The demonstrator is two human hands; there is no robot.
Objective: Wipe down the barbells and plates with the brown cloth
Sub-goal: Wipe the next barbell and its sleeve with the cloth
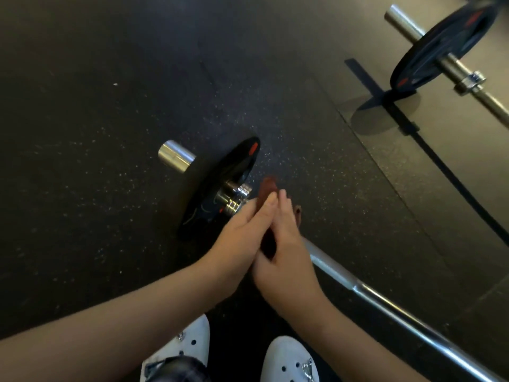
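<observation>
Dark speckled rubber floor [82,133], seamed, with a paler grey section [482,139] and a black cable [451,172] at right

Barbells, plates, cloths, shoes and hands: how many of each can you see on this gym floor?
Barbells: 2
Plates: 2
Cloth: 1
Shoes: 2
Hands: 2
Total: 9
</observation>
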